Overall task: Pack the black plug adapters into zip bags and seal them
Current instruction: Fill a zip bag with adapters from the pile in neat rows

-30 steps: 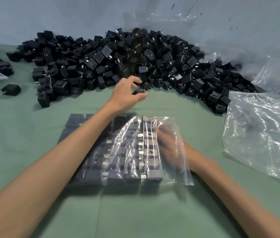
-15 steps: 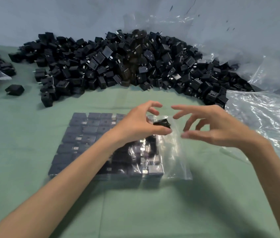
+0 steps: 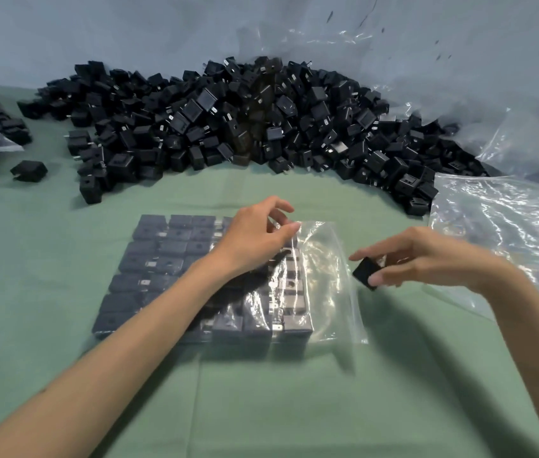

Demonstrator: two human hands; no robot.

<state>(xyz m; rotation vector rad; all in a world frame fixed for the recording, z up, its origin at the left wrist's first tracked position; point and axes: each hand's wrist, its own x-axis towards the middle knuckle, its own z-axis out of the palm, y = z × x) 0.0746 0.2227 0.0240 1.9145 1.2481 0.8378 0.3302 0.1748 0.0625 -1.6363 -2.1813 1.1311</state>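
Black adapter (image 3: 366,273) pinched in my right hand (image 3: 426,259), just right of the bag (image 3: 327,285) and its open mouth. My left hand (image 3: 255,236) grips its top edge over the packed rows (image 3: 162,262); beyond, the pile (image 3: 245,127) spreads across the green tabletop (image 3: 294,408).

Free strip across the table (image 3: 311,190)
Adapter pile (image 3: 228,127) walls the far side; zip bag (image 3: 327,292) near; loose bags (image 3: 499,233) right

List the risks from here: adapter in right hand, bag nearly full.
The right hand pinches the adapter at its edges just outside the zip bag; it may slip before entry.
The left hand seems to hold the mouth open by thin film only; it could collapse.
The packed rows leave a narrow free strip, so sealing may get tight.
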